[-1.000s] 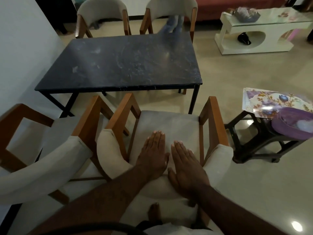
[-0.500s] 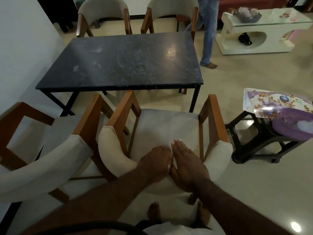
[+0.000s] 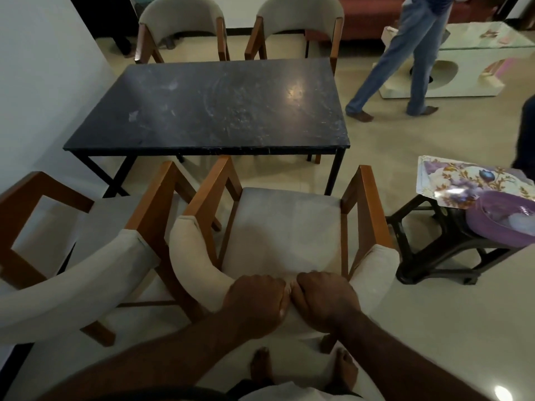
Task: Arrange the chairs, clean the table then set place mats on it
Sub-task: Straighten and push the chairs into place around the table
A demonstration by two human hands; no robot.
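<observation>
A wooden armchair with a beige seat point(image 3: 289, 227) stands in front of me, facing the black table point(image 3: 211, 108). My left hand point(image 3: 256, 299) and my right hand point(image 3: 324, 296) grip the top of its padded backrest side by side, fingers curled over the rim. A second matching chair point(image 3: 72, 256) stands at its left, close to the wall. Two more chairs point(image 3: 181, 21) point(image 3: 298, 18) stand at the table's far side. Floral place mats point(image 3: 463, 180) lie on a dark stool at the right.
A purple bowl point(image 3: 503, 224) sits on the dark stool point(image 3: 434, 250) beside the mats. A person in jeans point(image 3: 405, 59) walks across the floor beyond the table's right end. A white coffee table point(image 3: 477, 56) stands at the back right. The wall runs along the left.
Both hands slid back from lying flat on the seat and closed on the backrest's top. The person in jeans has walked to the right, away from the table.
</observation>
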